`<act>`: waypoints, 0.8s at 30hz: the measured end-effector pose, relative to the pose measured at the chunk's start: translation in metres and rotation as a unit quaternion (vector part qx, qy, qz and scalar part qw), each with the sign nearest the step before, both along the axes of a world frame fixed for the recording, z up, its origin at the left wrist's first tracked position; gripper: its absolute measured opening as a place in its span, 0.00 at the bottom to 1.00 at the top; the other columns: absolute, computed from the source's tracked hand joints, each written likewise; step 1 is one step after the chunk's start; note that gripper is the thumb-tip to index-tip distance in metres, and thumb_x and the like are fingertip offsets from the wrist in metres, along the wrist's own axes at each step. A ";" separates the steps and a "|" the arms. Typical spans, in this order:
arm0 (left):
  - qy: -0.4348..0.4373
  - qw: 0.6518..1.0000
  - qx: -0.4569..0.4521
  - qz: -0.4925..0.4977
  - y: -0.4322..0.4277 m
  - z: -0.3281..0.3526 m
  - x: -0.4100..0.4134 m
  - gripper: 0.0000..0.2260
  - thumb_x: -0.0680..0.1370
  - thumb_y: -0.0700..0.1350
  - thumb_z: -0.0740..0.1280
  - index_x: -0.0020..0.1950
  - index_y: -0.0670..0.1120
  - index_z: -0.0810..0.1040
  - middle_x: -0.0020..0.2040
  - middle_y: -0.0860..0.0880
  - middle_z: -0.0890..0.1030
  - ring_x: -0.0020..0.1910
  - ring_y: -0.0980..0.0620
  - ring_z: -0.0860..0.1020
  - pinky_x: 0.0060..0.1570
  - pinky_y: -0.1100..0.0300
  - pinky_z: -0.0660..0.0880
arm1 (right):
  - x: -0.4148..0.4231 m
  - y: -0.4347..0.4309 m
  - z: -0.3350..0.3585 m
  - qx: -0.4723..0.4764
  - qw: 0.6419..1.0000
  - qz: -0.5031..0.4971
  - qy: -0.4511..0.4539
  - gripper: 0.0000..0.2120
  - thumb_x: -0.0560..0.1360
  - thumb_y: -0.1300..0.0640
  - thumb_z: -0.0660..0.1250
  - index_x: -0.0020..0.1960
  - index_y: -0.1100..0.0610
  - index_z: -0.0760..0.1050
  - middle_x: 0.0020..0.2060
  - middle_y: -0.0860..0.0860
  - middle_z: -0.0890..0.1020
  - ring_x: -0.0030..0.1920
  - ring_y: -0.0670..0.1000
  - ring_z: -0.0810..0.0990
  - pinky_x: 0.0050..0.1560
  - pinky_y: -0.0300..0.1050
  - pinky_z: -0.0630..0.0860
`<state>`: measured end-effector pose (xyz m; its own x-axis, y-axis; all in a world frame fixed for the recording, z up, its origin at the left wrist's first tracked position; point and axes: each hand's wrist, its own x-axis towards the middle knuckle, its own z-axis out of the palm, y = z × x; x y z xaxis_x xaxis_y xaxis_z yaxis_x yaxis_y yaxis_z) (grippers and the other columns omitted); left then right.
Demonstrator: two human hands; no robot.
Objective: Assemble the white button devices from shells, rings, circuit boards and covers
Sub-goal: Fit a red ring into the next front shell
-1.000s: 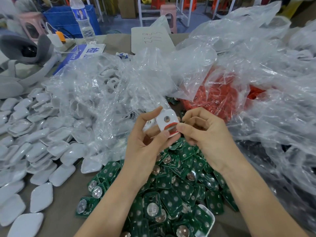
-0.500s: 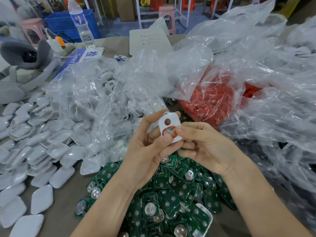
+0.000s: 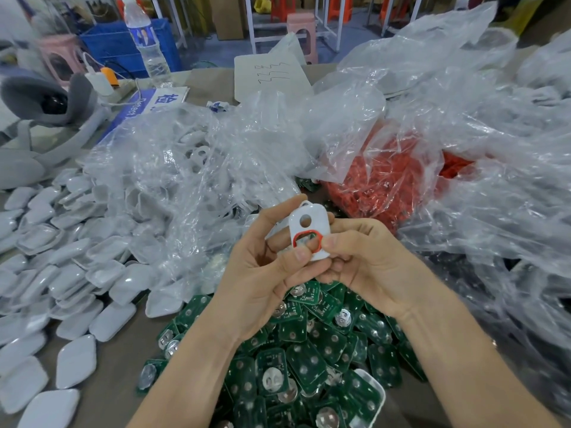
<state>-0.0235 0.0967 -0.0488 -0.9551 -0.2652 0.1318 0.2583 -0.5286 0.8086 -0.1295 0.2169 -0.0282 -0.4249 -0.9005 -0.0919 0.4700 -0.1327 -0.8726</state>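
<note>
Since a second ago the right hand (image 3: pixel 367 264) has been turned, so that its thumb is now laid against the right edge of the red ring (image 3: pixel 295 241), where before its curled fingers were bunched beside the white shell (image 3: pixel 319 225); the shell has been tipped more upright, and more of the ring's loop is shown.

The shell is held above the pile of green circuit boards (image 3: pixel 309 350), at the middle of the scene; the ring is seated in its lower opening, and a round hole is seen in its upper part. The shell is gripped by the left hand (image 3: pixel 262 273), with the thumb tip pressed on its lower left edge and the fingers curled behind it. It is pinched from the right by the right hand, whose fingers are curled under it.

White covers (image 3: pixel 46 257) are spread over the left of the table (image 3: pixel 123 359); one white shell half (image 3: pixel 378 393) lies on the near side of the board pile. A clear plastic bag (image 3: pixel 191 168) of white shells is heaped beyond the left hand; a second clear bag (image 3: pixel 386 180) of red rings lies far right of the hands. Further off are seen a water bottle (image 3: pixel 148 41), a handwritten sheet (image 3: pixel 272 75), a blue sign (image 3: pixel 145 103) and a grey headset (image 3: pixel 46 97).
</note>
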 end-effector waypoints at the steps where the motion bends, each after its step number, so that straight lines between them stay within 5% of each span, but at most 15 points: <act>1: 0.001 1.000 -0.008 -0.003 0.000 0.000 0.001 0.21 0.70 0.38 0.71 0.61 0.53 0.81 0.57 0.43 0.84 0.51 0.45 0.84 0.47 0.61 0.81 | 0.000 0.000 0.000 0.003 1.000 0.000 0.003 0.07 0.66 0.64 0.67 0.33 0.60 0.83 0.27 0.52 0.78 0.24 0.44 0.73 0.29 0.37 0.75; 11: -0.005 0.997 -0.071 0.030 -0.001 0.000 0.002 0.21 0.69 0.40 0.73 0.60 0.55 0.80 0.55 0.45 0.84 0.51 0.44 0.84 0.48 0.59 0.81 | -0.003 -0.001 -0.002 0.028 0.999 0.007 -0.022 0.06 0.66 0.63 0.67 0.36 0.60 0.83 0.30 0.56 0.73 0.27 0.46 0.72 0.31 0.38 0.78; 16: -0.029 0.970 -0.175 0.166 0.004 -0.001 0.000 0.20 0.71 0.40 0.75 0.58 0.59 0.77 0.52 0.48 0.85 0.48 0.46 0.85 0.46 0.59 0.81 | -0.006 -0.002 -0.004 0.024 0.998 -0.051 -0.020 0.04 0.67 0.64 0.73 0.42 0.63 0.82 0.33 0.56 0.80 0.30 0.48 0.78 0.34 0.40 0.80; 21: -0.062 0.934 -0.286 0.204 0.010 -0.006 -0.001 0.23 0.75 0.39 0.71 0.55 0.68 0.72 0.50 0.54 0.85 0.42 0.56 0.83 0.37 0.68 0.75 | 0.002 -0.008 -0.010 0.057 0.926 -0.252 0.275 0.08 0.71 0.70 0.71 0.42 0.58 0.80 0.33 0.49 0.84 0.34 0.47 0.83 0.36 0.39 0.80; 24: -0.065 0.928 -0.307 0.198 0.009 -0.008 -0.001 0.23 0.78 0.38 0.68 0.54 0.69 0.72 0.52 0.56 0.85 0.41 0.60 0.82 0.36 0.71 0.73 | 0.003 -0.008 -0.011 0.073 0.896 -0.274 0.341 0.07 0.72 0.68 0.71 0.42 0.57 0.81 0.36 0.50 0.85 0.36 0.47 0.84 0.38 0.37 0.80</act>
<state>-0.0245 0.1056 -0.0564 -0.8172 -0.5122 0.2643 0.2124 0.1587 0.9642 -0.1263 0.2088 -0.0390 -0.8017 -0.5394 0.2577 -0.2805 -0.0413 -0.9590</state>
